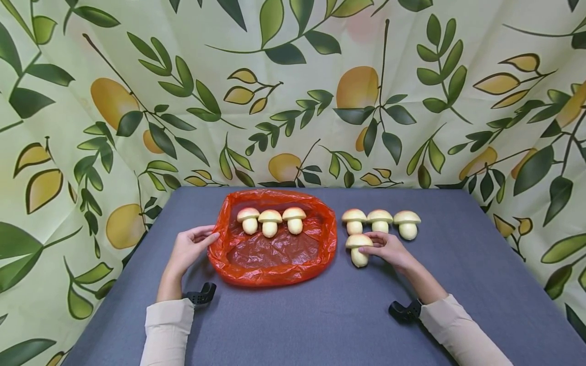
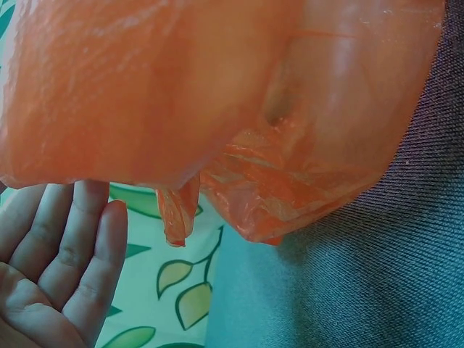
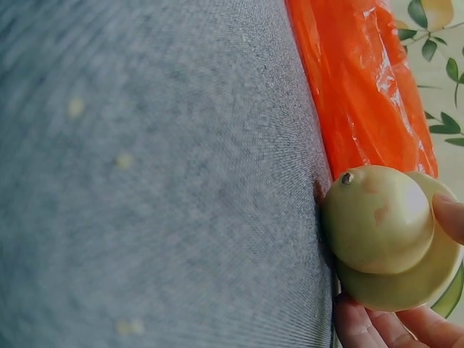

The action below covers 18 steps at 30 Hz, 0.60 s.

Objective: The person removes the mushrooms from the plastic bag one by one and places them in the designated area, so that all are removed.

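Observation:
A red plastic bag [image 1: 274,280] stands wide open on the table, its rim rolled outward. Three toy mushrooms, among them a middle one [image 1: 270,223], lie in a row inside it. At the bag's left rim, my left hand [image 1: 189,249] pinches the edge between thumb and fingers; the left wrist view shows its fingers [image 2: 69,254] against the plastic. Right of the bag, my right hand [image 1: 388,249] grips a pale toy mushroom [image 1: 359,251] by thumb and fingers. The right wrist view shows this mushroom's rounded stem end [image 3: 377,217] toward the camera.
Just behind the right hand, three more mushrooms lie in a row: a left one [image 1: 354,221], a middle one [image 1: 379,220] and a right one [image 1: 407,224]. A grey cloth covers the table [image 1: 293,325]. Leaf-patterned fabric [image 1: 320,122] hangs behind and at both sides.

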Available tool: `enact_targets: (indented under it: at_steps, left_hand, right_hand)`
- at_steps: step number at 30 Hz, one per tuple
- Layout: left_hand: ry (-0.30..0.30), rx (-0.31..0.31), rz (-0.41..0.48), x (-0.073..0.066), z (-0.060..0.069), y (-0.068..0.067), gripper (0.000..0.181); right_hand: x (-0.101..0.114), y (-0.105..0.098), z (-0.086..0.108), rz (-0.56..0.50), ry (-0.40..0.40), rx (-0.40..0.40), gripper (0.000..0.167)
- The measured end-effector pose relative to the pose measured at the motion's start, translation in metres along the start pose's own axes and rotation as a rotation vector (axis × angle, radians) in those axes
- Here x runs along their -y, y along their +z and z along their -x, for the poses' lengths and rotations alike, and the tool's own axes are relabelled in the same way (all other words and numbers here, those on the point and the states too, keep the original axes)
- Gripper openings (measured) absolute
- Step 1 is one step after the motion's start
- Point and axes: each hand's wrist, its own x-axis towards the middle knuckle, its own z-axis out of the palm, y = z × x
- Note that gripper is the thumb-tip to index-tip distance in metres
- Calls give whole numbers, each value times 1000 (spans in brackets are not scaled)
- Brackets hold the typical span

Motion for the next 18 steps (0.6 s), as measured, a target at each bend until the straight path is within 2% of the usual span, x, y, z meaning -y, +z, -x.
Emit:
enact_targets:
  at_steps: [5,8,18]
  left_hand:
    - [5,3,3,3,0,0,41]
    - [5,2,6,4,0,0,41]
    - [4,-5,-9,2,-1,0,41]
  right_hand:
    - [4,2,-1,36,75,-3,64]
    - [6,3,0,48,74,2,60]
    - [5,2,2,38,69,-10,60]
